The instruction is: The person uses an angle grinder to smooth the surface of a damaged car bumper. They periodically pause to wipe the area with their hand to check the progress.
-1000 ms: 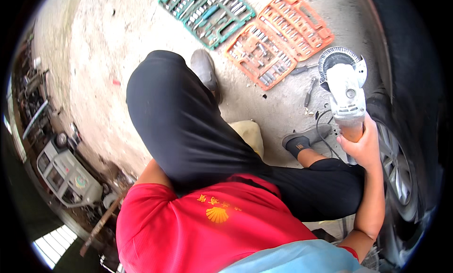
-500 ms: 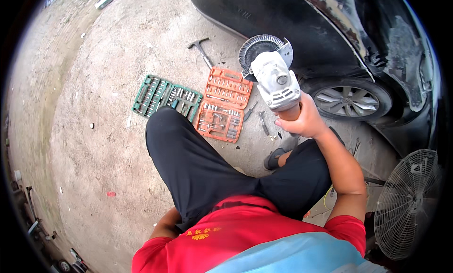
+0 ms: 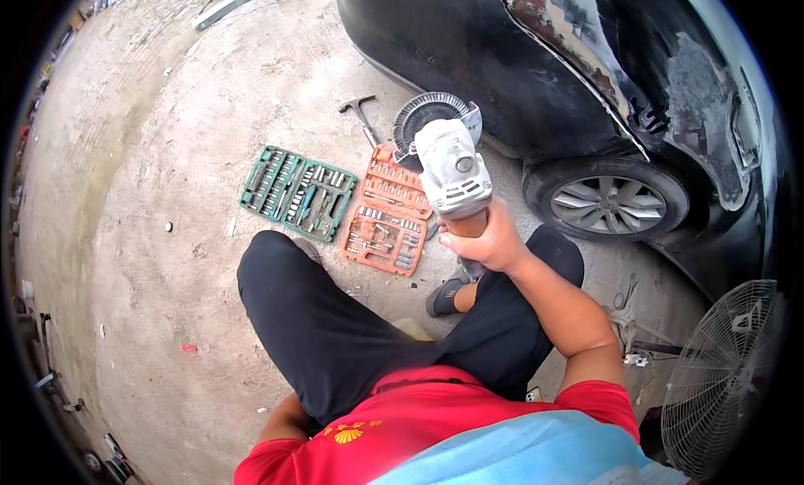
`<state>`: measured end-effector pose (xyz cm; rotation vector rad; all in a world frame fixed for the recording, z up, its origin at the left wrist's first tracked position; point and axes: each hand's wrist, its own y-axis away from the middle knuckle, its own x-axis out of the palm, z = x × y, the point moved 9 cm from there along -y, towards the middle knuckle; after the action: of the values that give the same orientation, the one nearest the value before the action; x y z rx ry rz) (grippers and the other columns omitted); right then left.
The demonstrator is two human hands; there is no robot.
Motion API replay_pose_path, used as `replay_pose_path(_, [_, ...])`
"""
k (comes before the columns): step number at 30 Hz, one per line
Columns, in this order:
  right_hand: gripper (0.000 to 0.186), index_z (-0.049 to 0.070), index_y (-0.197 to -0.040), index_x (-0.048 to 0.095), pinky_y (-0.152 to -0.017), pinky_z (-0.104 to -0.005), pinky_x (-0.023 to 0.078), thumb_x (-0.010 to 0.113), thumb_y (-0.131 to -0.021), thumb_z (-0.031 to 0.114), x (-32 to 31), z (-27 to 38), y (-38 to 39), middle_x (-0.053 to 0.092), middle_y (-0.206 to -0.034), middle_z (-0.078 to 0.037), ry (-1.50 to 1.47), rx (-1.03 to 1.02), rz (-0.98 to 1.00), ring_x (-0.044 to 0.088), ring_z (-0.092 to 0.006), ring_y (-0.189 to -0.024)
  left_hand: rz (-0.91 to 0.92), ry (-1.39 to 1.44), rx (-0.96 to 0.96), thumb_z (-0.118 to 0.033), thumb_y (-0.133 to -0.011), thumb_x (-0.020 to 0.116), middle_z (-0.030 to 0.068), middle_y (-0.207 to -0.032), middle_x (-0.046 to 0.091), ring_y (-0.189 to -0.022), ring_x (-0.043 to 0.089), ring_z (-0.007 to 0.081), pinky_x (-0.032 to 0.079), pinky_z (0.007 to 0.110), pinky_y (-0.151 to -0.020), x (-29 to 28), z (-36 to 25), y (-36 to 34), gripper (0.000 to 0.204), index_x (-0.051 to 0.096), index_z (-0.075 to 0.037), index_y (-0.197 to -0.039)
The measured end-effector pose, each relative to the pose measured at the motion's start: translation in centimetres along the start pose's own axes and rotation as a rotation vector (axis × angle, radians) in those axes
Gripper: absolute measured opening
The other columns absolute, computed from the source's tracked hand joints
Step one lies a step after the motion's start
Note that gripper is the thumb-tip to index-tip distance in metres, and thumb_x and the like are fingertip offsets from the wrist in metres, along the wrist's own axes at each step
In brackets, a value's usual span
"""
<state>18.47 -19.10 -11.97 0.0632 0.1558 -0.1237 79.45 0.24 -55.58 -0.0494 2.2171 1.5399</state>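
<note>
My right hand (image 3: pixel 494 240) is wrapped round the handle of an angle grinder (image 3: pixel 452 168), held up in front of me. Its head is light grey and dusty, and a round dark ridged disc (image 3: pixel 427 115) with a metal guard sits at its far end. The grinder is nearest to the dark car's side panel (image 3: pixel 502 91), with a gap to the wheel (image 3: pixel 615 198). My left forearm goes down beside my left thigh, and the left hand is hidden behind it.
On the ground ahead lie a green socket set case (image 3: pixel 299 192), an orange socket set case (image 3: pixel 385 239), both unfolded, and a hammer (image 3: pixel 362 121). A large wire-caged fan (image 3: pixel 729 376) stands at the lower right. Bare filler patches (image 3: pixel 699 108) mark the car body.
The grinder and my right hand have shifted left and slightly down in the picture. The whole view has moved a little, and my right knee now shows more fully.
</note>
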Motion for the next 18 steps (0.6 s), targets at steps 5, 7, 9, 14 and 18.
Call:
replay_pose_path(5, [0.058, 0.001, -0.13, 0.067, -0.095, -0.0361, 0.057, 0.091, -0.08, 0.019, 0.2, -3.2, -1.1, 0.077, -0.114, -0.007, -0.079, 0.235, 0.072, 0.072, -0.0161, -0.103, 0.06, -0.053, 0.003, -0.038, -0.107, 0.069, 0.0195, -0.119, 0.079, -0.11, 0.075, 0.0294, 0.056, 0.042, -0.097, 3.9, -4.8, -1.6, 0.053, 0.07, 0.008, -0.132])
replay_pose_path(7, [0.061, 0.001, -0.133, 0.067, -0.097, -0.0369, 0.057, 0.091, -0.08, 0.019, -0.2, -4.0, -1.9, 0.078, -0.116, -0.009, -0.015, 0.269, 0.1, 0.073, -0.0177, -0.104, 0.075, -0.075, -0.001, -0.038, -0.107, 0.069, 0.0195, -0.119, 0.079, -0.11, 0.075, 0.0294, 0.056, 0.042, -0.098, 5.1, -7.8, -2.8, 0.053, 0.07, 0.008, -0.132])
replay_pose_path(9, [0.066, 0.0, -0.138, 0.066, -0.099, -0.0377, 0.057, 0.091, -0.08, 0.019, -0.3, -4.2, -3.5, 0.078, -0.119, -0.011, 0.068, 0.197, 0.115, 0.074, -0.0202, -0.107, 0.086, -0.1, -0.013, -0.037, -0.107, 0.069, 0.0196, -0.119, 0.079, -0.11, 0.075, 0.0294, 0.056, 0.042, -0.098, 5.7, -10.2, -3.7, 0.052, 0.07, 0.008, -0.132])
replay_pose_path(14, [0.071, -0.001, -0.141, 0.065, -0.102, -0.0393, 0.056, 0.092, -0.079, 0.021, -1.3, -4.7, -6.5, 0.078, -0.125, -0.014, 0.136, 0.203, 0.059, 0.074, -0.0208, -0.112, 0.108, -0.146, 0.013, -0.037, -0.107, 0.068, 0.0196, -0.119, 0.078, -0.11, 0.074, 0.0294, 0.056, 0.042, -0.098, 5.6, -15.6, -5.1, 0.052, 0.07, 0.009, -0.132])
replay_pose_path(18, [0.066, 0.0, -0.137, 0.067, -0.103, -0.0385, 0.056, 0.091, -0.08, 0.02, -2.0, -5.7, -6.5, 0.077, -0.123, -0.012, 0.032, 0.283, -0.061, 0.073, -0.0193, -0.113, 0.125, -0.178, 0.061, -0.036, -0.107, 0.068, 0.0197, -0.12, 0.078, -0.11, 0.074, 0.0295, 0.056, 0.042, -0.098, 4.3, -19.1, -6.4, 0.051, 0.07, 0.009, -0.132])
